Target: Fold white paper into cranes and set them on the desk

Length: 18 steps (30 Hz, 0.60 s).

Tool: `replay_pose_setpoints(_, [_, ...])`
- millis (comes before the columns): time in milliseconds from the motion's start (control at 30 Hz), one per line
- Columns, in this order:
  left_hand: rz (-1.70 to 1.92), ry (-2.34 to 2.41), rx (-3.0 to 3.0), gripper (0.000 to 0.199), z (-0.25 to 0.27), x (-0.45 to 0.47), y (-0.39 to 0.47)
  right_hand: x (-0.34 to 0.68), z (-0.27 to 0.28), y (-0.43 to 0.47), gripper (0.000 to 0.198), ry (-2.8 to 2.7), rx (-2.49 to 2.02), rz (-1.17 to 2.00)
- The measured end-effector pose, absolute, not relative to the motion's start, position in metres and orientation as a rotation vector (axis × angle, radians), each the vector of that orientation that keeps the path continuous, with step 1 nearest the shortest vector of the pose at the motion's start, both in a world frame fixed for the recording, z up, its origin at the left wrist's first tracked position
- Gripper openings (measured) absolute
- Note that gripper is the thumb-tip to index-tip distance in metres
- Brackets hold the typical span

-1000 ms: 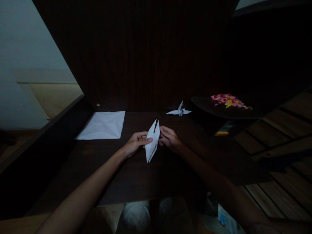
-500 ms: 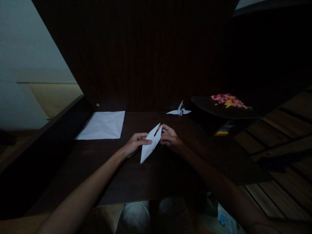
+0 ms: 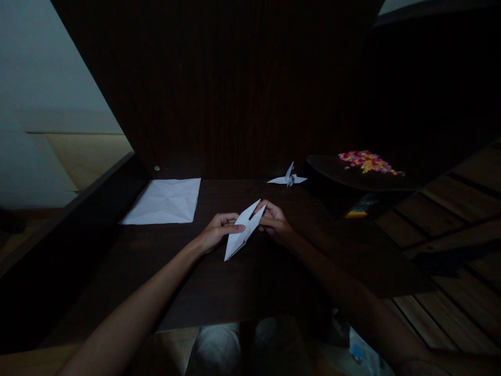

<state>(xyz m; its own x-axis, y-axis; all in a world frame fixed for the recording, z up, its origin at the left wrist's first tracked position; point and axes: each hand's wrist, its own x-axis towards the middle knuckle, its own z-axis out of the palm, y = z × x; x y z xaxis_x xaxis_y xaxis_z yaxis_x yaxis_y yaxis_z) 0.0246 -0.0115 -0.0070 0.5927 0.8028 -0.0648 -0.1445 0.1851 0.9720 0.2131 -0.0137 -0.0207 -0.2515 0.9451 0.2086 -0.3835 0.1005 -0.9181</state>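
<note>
A folded white origami paper [image 3: 237, 243] is held above the dark table, its two narrow points splayed away from me and its single tip toward me. My left hand [image 3: 216, 232] pinches it from the left, thumb flat on the upper face and fingers underneath. On the right, my right hand [image 3: 274, 223] is closed at the right-hand point, its fingers partly hidden behind the paper. Beyond my hands, a finished white paper crane [image 3: 290, 179] stands by the back panel. Creased white paper sheets [image 3: 164, 201] lie flat at the left.
A dark corner shelf [image 3: 324, 169] at the right bears a pile of small pink, red and yellow pieces [image 3: 368, 161]. The table [image 3: 203, 297] meets an upright back panel [image 3: 235, 104] and a raised left side board [image 3: 78, 214].
The two points of the folded paper have swung slightly to the right and look wider apart. My right hand has shifted a little to the right.
</note>
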Motion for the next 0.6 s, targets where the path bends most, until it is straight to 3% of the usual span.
replay_pose_setpoints(600, [0.713,0.706,1.283,0.032,-0.0076,0.0245,-0.0114,0.2128,-0.0248,-0.0128,0.012,-1.220,-0.700,1.397])
